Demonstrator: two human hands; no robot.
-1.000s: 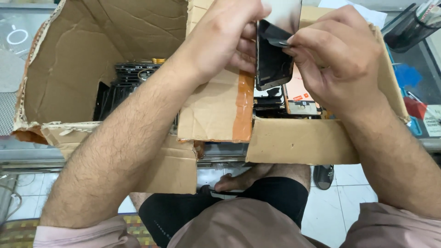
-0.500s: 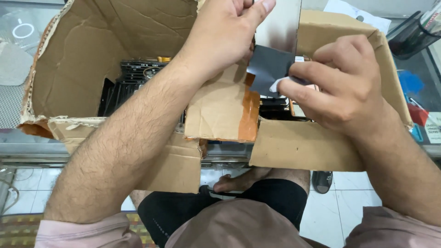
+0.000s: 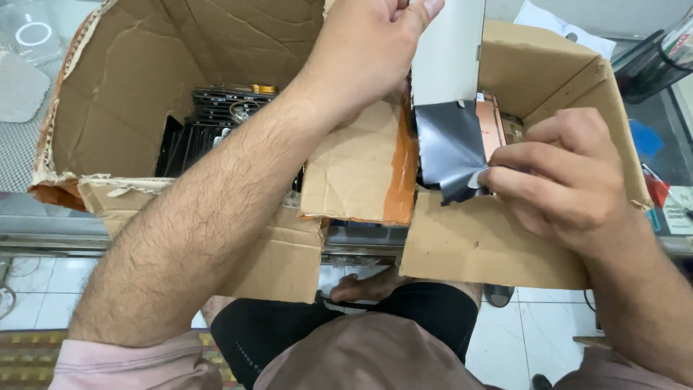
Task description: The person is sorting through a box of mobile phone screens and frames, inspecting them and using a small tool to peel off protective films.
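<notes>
Head view looks straight down into a large cardboard box (image 3: 180, 94) with torn flaps, and much of what matters is cut off or covered. Left hand (image 3: 368, 50) is clenched on the upper part of a flat white panel (image 3: 447, 50); the panel's top runs out of the frame, so its full length cannot be seen, and the fingertips are partly cropped too. What does show stands roughly upright in the picture, its long axis running from the top edge down towards the person. From the panel's lower end a dark grey film (image 3: 447, 148) hangs, curled and creased, its free corner pointing down and to the right. Right hand (image 3: 570, 180) pinches that corner between thumb and fingers, the grip closed on the film; the film's far edge is hidden behind the panel.

Panel and film sit above the box's right half, over an inner flap with a strip of orange tape (image 3: 401, 173). Beside the film a copper-coloured part (image 3: 491, 123) peeks out, mostly hidden. Stacked dark flat parts (image 3: 216, 123) fill the left half, half covered by the left forearm and hard to tell apart.
</notes>
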